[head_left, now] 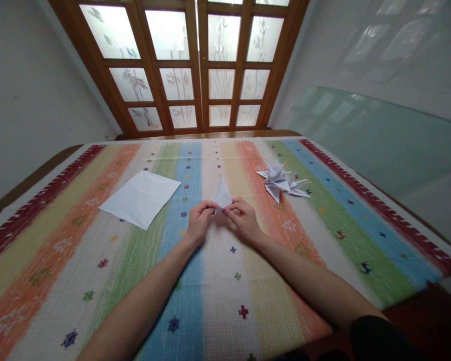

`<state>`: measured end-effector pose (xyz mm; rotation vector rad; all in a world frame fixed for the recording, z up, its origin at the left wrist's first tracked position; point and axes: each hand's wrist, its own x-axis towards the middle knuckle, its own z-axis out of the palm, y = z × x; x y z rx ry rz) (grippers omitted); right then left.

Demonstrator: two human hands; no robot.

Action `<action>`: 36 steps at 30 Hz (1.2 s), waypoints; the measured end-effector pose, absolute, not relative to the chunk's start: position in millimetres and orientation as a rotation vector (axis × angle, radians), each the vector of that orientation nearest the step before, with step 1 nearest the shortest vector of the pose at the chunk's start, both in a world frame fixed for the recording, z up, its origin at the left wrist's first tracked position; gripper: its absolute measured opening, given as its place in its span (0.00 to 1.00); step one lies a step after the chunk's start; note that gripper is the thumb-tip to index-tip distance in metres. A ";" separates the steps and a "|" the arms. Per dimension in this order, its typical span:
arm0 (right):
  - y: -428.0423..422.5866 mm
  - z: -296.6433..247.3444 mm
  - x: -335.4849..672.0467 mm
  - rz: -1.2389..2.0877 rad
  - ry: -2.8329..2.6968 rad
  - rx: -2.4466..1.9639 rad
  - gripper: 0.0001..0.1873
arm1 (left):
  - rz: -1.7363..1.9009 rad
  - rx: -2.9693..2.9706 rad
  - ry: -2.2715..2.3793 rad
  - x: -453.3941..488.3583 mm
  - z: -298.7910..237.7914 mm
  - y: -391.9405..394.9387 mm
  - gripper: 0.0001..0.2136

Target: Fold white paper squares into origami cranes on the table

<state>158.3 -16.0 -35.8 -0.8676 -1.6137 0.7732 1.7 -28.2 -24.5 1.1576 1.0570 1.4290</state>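
Note:
A small piece of folded white paper (222, 193) is held at the middle of the table, its narrow point facing away from me. My left hand (200, 218) pinches its near left corner between thumb and fingers. On the near right side, my right hand (245, 217) grips the paper the same way, thumb against the lower edge. The fingertips cover part of the near folds. Left of my hands lies a flat square sheet of white paper (143, 198) with faint creases. Several folded paper cranes (280, 181) are bunched together to the right.
A striped, patterned tablecloth (218, 301) covers the table. Beyond the far edge stands a wooden door (201, 75) with frosted panes. A glass panel (361, 130) leans along the right wall, and a pale wall (33, 90) is on the left.

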 end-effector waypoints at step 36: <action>-20.1 -31.4 148.7 1.063 -1.357 -0.979 0.16 | 1.370 1.458 1.203 8.7 -20.1 -38.8 0.10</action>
